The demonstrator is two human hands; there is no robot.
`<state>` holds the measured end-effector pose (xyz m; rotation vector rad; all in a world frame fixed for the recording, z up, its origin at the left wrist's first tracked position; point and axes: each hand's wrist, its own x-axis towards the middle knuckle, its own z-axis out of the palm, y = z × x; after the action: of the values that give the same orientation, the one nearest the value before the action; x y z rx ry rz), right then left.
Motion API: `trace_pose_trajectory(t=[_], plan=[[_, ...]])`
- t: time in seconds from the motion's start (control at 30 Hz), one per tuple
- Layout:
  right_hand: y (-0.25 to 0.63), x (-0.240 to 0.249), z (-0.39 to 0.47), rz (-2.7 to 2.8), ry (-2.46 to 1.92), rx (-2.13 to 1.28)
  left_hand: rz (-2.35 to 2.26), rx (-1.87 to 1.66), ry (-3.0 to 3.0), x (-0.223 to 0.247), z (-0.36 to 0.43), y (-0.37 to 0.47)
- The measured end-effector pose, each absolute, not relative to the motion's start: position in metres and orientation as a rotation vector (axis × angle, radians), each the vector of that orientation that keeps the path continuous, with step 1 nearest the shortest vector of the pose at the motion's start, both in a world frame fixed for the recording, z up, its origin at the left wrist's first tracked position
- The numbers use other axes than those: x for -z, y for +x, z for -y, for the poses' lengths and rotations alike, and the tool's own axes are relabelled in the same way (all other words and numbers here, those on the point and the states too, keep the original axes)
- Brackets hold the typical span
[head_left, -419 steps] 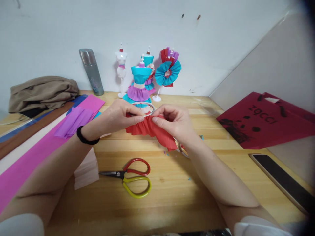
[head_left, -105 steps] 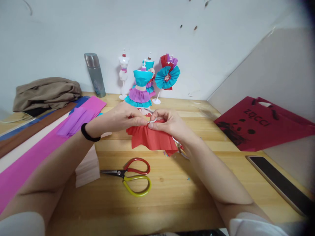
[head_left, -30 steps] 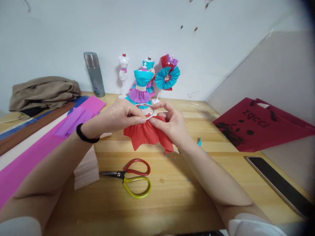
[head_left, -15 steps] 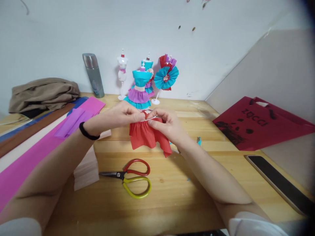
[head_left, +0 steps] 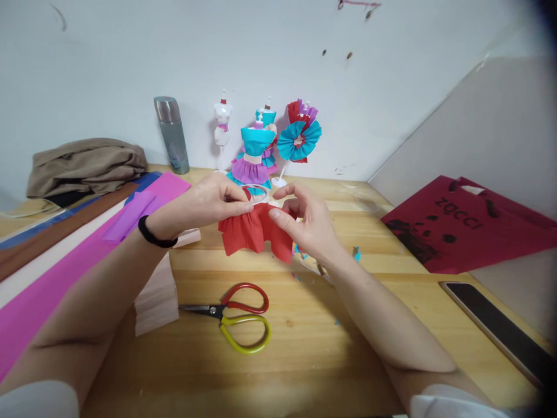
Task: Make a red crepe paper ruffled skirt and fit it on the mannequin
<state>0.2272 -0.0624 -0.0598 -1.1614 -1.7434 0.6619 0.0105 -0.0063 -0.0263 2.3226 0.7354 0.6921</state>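
A gathered piece of red crepe paper [head_left: 256, 232] hangs above the wooden table in front of me. My left hand [head_left: 213, 197] pinches its top edge between thumb and fingers. A thin white strip [head_left: 261, 187] curls in a loop above that edge. At the paper's right end is my right hand [head_left: 307, 220], with thumb and index finger apart; the thumb tip lies against or just in front of the paper. Scissors [head_left: 215, 311] with one red and one yellow handle lie nearer to me, below the paper.
Behind stand small dress forms, one in a blue and purple paper dress [head_left: 255, 142], and a bottle [head_left: 173, 136]. Crepe paper sheets [head_left: 65, 278] and brown cloth [head_left: 87, 165] lie left. A red bag [head_left: 461, 226] and a phone [head_left: 491, 325] are at right.
My right hand has loosened from a pinch at the paper's top edge and its fingers have spread. The white strip now curls up in a loop. The view has shifted slightly.
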Motion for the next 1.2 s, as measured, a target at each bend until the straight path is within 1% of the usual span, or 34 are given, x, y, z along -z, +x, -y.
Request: trace_pose_trajectory(t=[0.27,0.47,0.7,0.9,1.2], plan=[[0.222,0.070,0.061,1.705,-1.100,-0.612,-0.773,-0.601,2.515,0.025,0.012,0.016],[0.217,0.070,0.065,1.768,-1.005,-0.545,-0.789,-0.614,2.536,0.027,0.014,0.019],[0.217,0.068,0.063,1.637,-1.040,-0.722,-0.786,-0.627,2.515,0.029,0.014,0.018],[0.215,0.071,0.061,1.631,-0.932,-0.811,-0.733,-0.663,2.534,0.030,0.012,0.018],[0.216,0.067,0.061,1.611,-1.039,-0.677,-0.741,-0.656,2.518,0.028,0.014,0.019]])
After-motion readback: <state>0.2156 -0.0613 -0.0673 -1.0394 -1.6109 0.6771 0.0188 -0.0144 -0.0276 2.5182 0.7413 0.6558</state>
